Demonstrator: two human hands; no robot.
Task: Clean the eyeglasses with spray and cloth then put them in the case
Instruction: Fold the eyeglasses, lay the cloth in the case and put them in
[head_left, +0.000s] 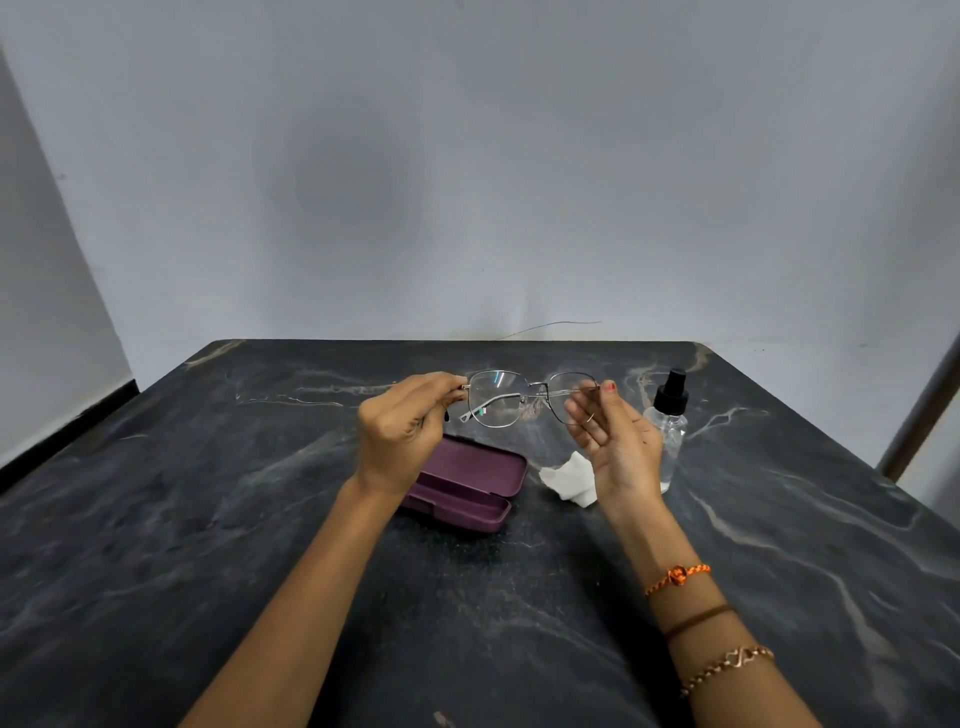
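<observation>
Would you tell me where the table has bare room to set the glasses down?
Table is bare left of the case and in front of it. It is crowded between case, cloth and bottle.

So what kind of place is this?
Probably a plain indoor room set up for the task: a dark marble-look table against bare grey walls, holding only an open case, spray bottle and cloth.

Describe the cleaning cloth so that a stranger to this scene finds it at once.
On the dark marble table, look just below the person's right hand. The cloth lies crumpled between the open purple case and the clear spray bottle. It is the only white, soft thing there.
</observation>
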